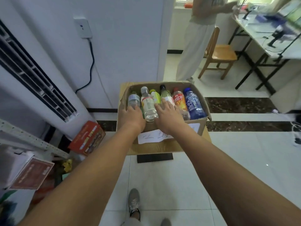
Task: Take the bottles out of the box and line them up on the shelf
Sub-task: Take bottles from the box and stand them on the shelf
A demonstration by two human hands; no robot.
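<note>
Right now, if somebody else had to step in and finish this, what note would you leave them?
Left hand lies on the leftmost clear bottle; unclear whether it grips it.
Right hand rests flat, fingers straight, on the pale green bottles.
Six show in all, lying in the cardboard box.
Done: none seen on the shelf at left.
Left: lift out all six and line them up there.

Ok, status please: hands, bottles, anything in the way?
Left hand on leftmost clear bottle, grip unclear; right hand flat on green bottles. Six bottles lying in box. Nothing blocking.
</note>
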